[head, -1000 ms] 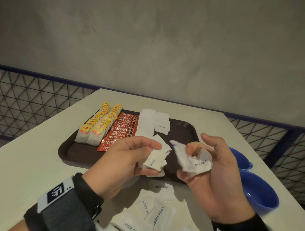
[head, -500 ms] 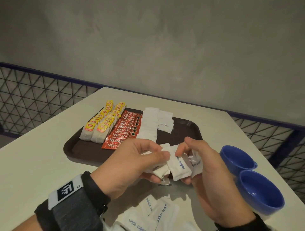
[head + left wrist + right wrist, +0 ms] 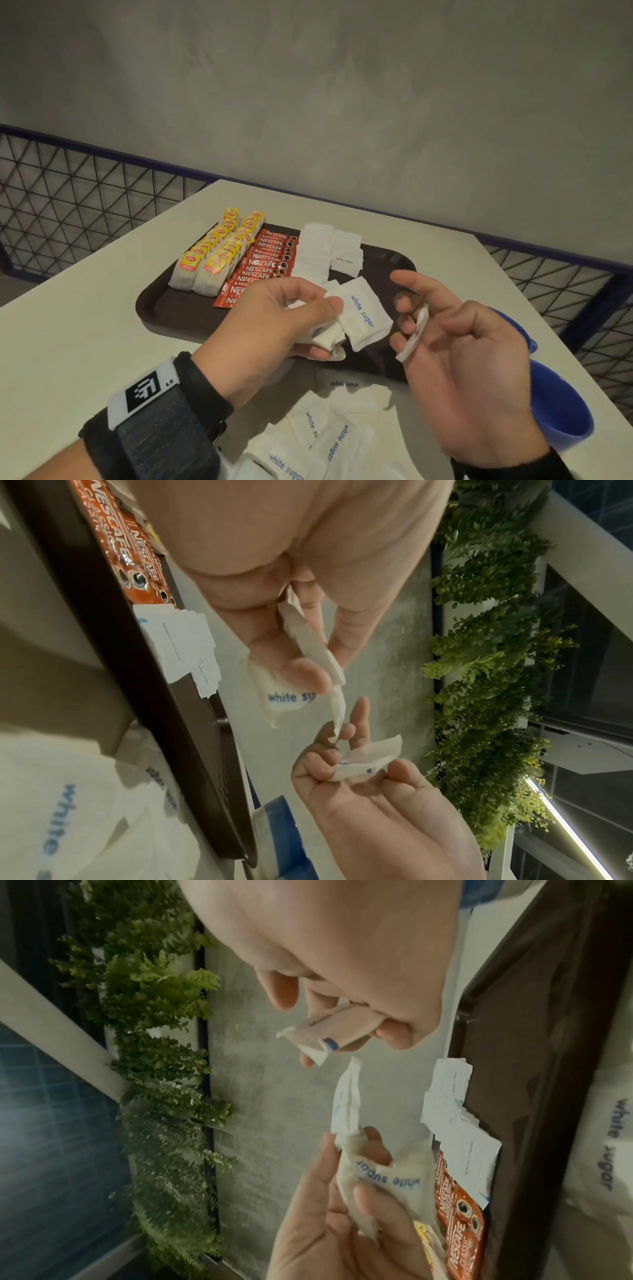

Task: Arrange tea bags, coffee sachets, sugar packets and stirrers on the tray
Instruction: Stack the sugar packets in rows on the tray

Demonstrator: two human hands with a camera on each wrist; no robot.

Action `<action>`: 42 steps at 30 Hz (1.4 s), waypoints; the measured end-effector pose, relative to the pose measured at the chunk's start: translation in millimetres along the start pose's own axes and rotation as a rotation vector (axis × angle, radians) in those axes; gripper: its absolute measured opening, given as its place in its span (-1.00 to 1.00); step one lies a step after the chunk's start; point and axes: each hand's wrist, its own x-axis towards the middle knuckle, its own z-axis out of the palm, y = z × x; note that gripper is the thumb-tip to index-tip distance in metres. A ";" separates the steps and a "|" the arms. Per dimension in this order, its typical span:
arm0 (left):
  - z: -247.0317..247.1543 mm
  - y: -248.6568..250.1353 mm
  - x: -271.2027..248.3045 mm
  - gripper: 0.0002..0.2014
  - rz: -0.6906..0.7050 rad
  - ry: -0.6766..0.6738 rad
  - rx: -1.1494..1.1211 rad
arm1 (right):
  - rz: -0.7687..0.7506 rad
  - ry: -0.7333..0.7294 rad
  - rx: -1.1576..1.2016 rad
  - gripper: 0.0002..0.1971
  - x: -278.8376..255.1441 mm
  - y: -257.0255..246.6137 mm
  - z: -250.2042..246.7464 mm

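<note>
My left hand grips a small bunch of white sugar packets just above the near edge of the dark brown tray. In the left wrist view the bunch of sugar packets sits between thumb and fingers. My right hand holds one folded sugar packet in its curled fingers, a short way right of the left hand; the same packet shows in the right wrist view. On the tray lie yellow-tagged tea bags, red coffee sachets and rows of sugar packets.
Loose sugar packets lie on the white table in front of the tray. Two blue cups stand at the right, close to my right wrist. A mesh railing runs behind the table, under a grey wall.
The hands met half a second ago and have drawn apart. One sugar packet went from the right hand into the left hand's bunch.
</note>
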 end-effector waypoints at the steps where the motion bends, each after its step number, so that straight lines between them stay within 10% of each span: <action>1: -0.4 -0.5 0.6 -0.89 0.003 0.000 -0.002 | 0.003 0.004 0.003 -0.39 0.5 -0.2 -0.5; 42: 0.2 -4.2 1.2 -0.87 0.152 -0.010 0.044 | 0.033 -0.010 -0.441 -0.76 -0.2 16.0 13.3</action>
